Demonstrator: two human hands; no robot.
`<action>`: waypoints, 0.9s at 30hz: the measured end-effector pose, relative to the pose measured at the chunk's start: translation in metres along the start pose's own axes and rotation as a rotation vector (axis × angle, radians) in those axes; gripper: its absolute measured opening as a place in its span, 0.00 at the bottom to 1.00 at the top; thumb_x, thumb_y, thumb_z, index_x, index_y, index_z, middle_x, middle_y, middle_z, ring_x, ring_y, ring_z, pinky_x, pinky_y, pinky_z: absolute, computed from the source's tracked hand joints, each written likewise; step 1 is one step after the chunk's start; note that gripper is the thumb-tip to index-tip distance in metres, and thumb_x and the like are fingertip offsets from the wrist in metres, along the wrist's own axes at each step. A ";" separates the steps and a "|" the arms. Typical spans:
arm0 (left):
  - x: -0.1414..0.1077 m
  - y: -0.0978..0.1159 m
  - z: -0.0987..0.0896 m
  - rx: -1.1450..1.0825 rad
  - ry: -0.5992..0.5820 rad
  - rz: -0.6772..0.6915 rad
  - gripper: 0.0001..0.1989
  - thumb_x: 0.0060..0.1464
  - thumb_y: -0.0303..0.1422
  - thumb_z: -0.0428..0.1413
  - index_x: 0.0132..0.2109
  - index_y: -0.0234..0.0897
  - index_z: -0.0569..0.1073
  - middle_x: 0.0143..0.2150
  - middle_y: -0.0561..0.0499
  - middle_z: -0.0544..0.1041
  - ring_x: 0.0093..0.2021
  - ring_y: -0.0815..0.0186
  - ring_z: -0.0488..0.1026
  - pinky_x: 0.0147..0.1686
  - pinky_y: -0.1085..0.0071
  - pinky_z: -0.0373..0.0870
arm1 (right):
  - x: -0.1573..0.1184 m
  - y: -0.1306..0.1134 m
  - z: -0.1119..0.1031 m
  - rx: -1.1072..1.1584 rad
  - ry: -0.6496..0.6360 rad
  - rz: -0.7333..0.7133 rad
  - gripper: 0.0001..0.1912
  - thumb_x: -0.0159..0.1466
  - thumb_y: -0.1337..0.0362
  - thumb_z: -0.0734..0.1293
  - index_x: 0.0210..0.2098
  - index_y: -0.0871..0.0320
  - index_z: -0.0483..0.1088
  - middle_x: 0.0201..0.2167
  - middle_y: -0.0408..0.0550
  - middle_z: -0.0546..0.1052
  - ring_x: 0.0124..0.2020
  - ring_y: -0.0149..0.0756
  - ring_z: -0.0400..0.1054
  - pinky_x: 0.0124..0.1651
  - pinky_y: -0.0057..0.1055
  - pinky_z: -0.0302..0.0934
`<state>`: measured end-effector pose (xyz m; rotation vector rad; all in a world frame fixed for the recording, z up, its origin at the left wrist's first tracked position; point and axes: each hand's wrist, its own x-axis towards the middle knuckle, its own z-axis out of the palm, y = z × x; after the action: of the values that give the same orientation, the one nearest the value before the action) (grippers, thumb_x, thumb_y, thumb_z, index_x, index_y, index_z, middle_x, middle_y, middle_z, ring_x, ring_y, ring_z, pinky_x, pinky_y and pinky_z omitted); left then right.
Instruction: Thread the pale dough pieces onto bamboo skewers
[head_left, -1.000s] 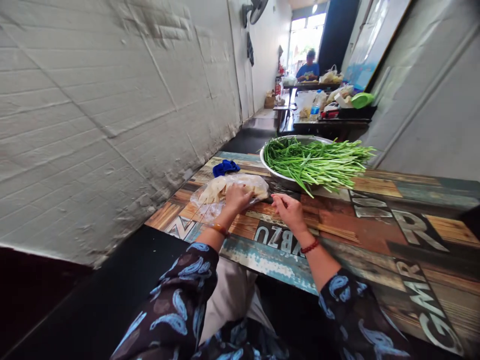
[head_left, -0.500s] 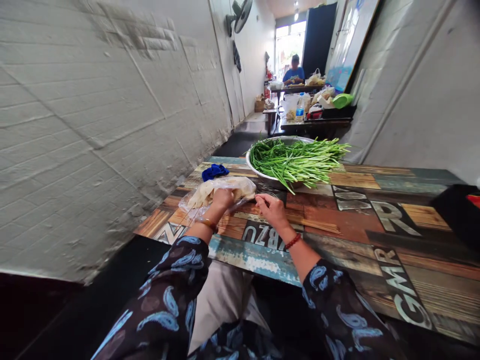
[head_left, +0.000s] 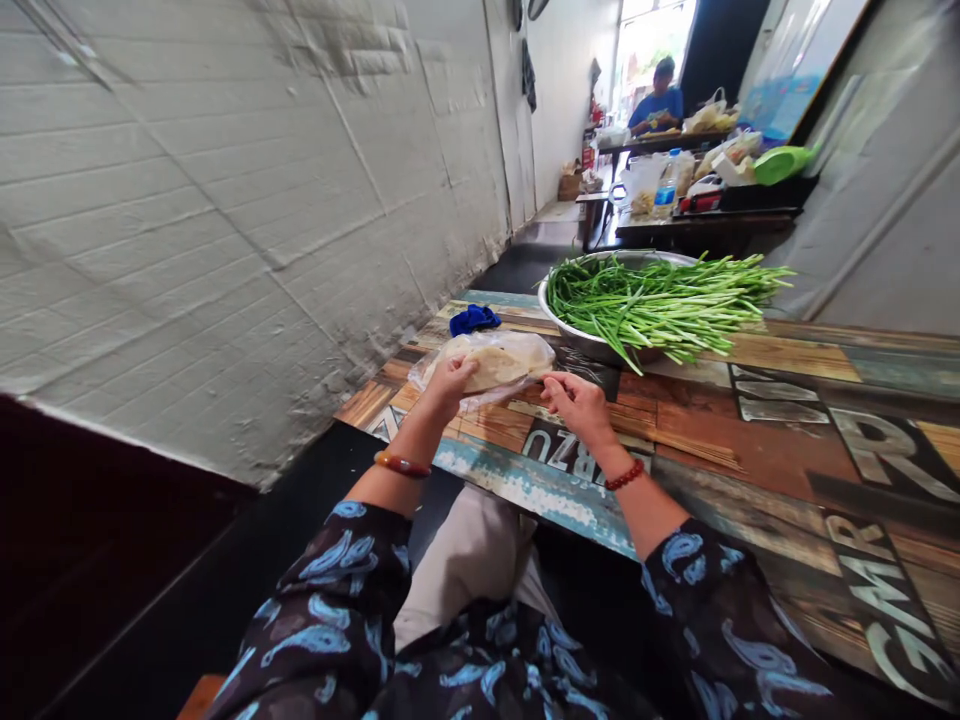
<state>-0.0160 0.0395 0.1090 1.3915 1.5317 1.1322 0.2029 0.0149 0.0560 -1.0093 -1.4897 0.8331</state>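
"Could you tell whether the right hand (head_left: 579, 405) held anything?"

"Too small. And the left hand (head_left: 448, 380) covered part of the pale sheets (head_left: 511, 360)."

"The wall fan (head_left: 537, 8)?"

"Cut off by the view's top edge; green stalks (head_left: 682, 305) hid most of the inside of the basin (head_left: 586, 343)."

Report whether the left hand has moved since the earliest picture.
Yes, leftward: judged against the blue cloth, the left hand was slightly right of it in the view and now is slightly left.
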 end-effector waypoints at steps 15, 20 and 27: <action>-0.082 -0.014 0.052 0.207 -0.057 0.604 0.17 0.52 0.33 0.60 0.50 0.40 0.77 0.60 0.40 0.72 0.62 0.55 0.67 0.63 0.54 0.59 | -0.009 -0.008 0.013 0.518 -0.281 0.282 0.27 0.54 0.42 0.70 0.40 0.58 0.75 0.39 0.50 0.81 0.37 0.40 0.76 0.37 0.33 0.70; -0.082 -0.017 0.036 -0.031 0.076 0.376 0.18 0.54 0.38 0.59 0.51 0.37 0.76 0.55 0.41 0.75 0.56 0.56 0.71 0.57 0.59 0.66 | -0.007 -0.008 0.013 0.568 -0.249 0.323 0.25 0.52 0.45 0.73 0.40 0.58 0.75 0.36 0.50 0.81 0.35 0.41 0.76 0.37 0.36 0.71; -0.073 -0.016 0.043 -0.507 -0.272 0.004 0.24 0.47 0.44 0.64 0.47 0.33 0.77 0.44 0.44 0.80 0.40 0.61 0.76 0.38 0.69 0.71 | -0.010 -0.011 0.009 0.534 -0.342 0.290 0.22 0.52 0.49 0.73 0.40 0.57 0.75 0.36 0.46 0.80 0.33 0.37 0.73 0.38 0.33 0.70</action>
<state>0.0276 -0.0281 0.0782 1.1406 0.9638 1.1754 0.1926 0.0021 0.0603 -0.7040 -1.2982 1.5775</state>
